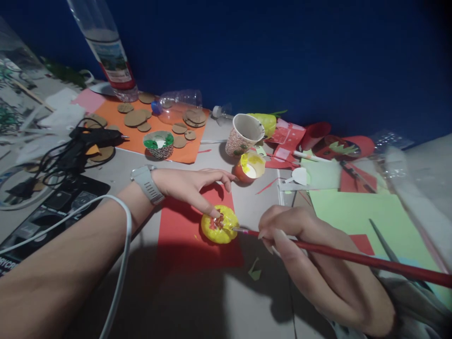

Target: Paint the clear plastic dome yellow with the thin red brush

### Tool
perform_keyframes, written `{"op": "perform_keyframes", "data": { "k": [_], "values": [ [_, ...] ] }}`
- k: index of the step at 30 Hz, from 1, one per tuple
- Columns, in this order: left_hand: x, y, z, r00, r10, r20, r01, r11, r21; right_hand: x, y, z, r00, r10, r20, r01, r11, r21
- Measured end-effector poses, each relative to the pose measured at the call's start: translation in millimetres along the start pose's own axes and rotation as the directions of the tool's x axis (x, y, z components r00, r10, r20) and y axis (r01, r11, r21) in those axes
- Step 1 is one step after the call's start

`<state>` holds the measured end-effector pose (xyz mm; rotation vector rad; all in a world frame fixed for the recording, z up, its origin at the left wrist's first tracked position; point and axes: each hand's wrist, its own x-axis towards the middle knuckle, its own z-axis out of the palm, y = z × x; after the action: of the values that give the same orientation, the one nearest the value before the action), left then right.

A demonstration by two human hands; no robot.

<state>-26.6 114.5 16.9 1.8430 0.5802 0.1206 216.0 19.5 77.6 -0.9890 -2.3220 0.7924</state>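
Observation:
My right hand [300,254] is closed round a red paintbrush [339,254], its tip touching the right side of a small round, lobed thing [212,231]. That thing is coated in wet-looking yellow paint, with a reddish-brown patch in the middle. It lies on a sheet of red paper [197,256]. My left hand [190,186] is open, its thumb resting on top of the yellow thing and its other fingers stretched toward a short cut-down cup [245,173] with yellow paint inside its rim. Whether those fingertips touch that cup I cannot tell.
Behind stands a patterned paper cup [235,143]. A cup with green paint [158,149], cardboard discs [135,117] and a plastic bottle [180,103] lie on orange paper. A glue gun [97,136] is at left; scissors [383,240] lie on green paper at right. A white cable [125,254] crosses my left forearm.

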Motion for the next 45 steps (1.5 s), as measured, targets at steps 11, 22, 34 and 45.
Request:
{"op": "perform_keyframes", "data": {
  "k": [11,22,34,45],
  "values": [
    [0.9,-0.4,-0.3,1.0,-0.016,0.002,0.016,1.0,0.011,-1.5,4.2,0.8,1.0,0.001,0.003,-0.001,1.0,-0.027],
    [0.8,1.4,-0.2,1.0,-0.013,0.011,0.013,1.0,0.004,-2.0,4.1,4.6,0.989,0.115,-0.092,-0.112,0.993,0.031],
    [0.6,1.8,-0.1,1.0,-0.021,0.004,0.021,1.0,0.018,-3.6,6.4,5.4,0.988,0.141,-0.07,-0.14,0.99,0.015],
    [0.6,2.0,0.6,1.0,-0.021,0.004,0.021,1.0,0.004,-1.1,4.8,8.0,0.996,0.057,-0.064,-0.059,0.998,-0.025]
  ]
}}
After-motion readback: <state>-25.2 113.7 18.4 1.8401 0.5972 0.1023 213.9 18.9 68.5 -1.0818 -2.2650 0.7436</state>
